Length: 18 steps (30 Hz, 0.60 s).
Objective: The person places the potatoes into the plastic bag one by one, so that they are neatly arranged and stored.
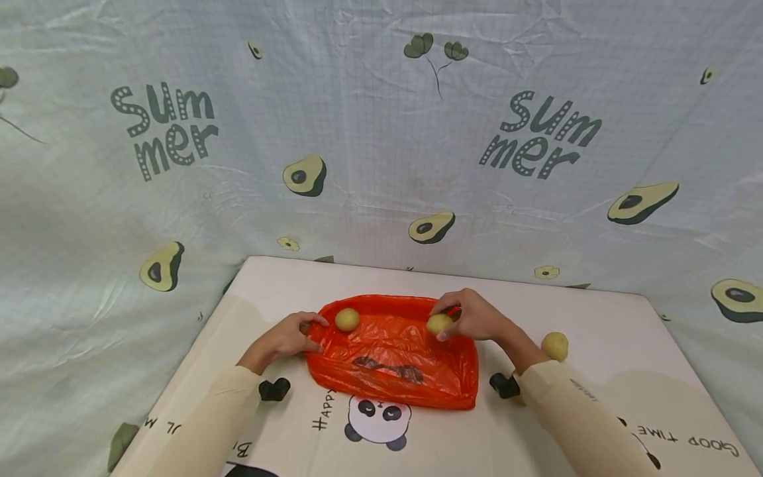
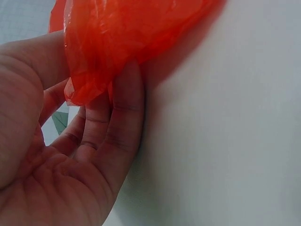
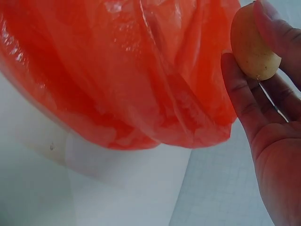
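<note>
1. The left hand pinched the rim of the red bag between thumb and fingers.
2. The right hand gripped a potato over the bag's right part.
3. The bag lay spread on the surface, a second potato inside, near the left hand.
4. Another potato lay beside the right forearm, outside the bag.

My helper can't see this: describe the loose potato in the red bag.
On the pale table lies a red bag. Inside, near the left hand, is a round potato. Unlike the second potato, in the right hand, nothing holds it.
</note>
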Each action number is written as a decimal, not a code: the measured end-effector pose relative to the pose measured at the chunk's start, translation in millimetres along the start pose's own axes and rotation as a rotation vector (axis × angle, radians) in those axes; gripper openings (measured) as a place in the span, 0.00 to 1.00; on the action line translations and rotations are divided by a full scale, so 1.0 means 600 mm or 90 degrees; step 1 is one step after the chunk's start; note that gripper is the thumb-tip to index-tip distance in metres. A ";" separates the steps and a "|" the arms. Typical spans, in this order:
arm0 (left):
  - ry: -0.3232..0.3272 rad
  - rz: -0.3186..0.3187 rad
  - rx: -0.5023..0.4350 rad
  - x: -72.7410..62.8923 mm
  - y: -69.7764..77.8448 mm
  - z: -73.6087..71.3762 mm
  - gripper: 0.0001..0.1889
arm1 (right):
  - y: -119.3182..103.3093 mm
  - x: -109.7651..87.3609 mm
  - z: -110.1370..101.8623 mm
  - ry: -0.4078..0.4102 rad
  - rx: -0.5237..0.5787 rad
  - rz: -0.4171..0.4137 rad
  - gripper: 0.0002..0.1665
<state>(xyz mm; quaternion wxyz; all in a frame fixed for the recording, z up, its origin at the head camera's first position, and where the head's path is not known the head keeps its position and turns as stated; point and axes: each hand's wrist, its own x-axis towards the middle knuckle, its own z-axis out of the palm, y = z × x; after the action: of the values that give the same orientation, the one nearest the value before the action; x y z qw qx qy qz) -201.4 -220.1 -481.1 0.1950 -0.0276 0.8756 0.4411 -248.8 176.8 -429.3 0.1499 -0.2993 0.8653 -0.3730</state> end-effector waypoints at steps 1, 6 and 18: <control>-0.001 0.000 -0.001 0.000 0.001 0.000 0.23 | 0.000 0.001 0.001 0.000 0.000 -0.001 0.17; -0.006 -0.001 -0.007 -0.001 0.003 -0.001 0.23 | -0.001 0.012 0.007 -0.003 -0.006 -0.003 0.19; -0.005 -0.006 -0.013 0.002 0.003 -0.001 0.23 | -0.014 0.036 0.019 -0.011 -0.003 0.005 0.19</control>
<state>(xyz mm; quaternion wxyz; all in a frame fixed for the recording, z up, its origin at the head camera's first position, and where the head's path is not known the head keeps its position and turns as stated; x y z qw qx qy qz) -203.2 -219.2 -479.9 0.2005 -0.0322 0.8702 0.4490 -256.8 152.3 -431.4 0.1578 -0.2994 0.8661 -0.3679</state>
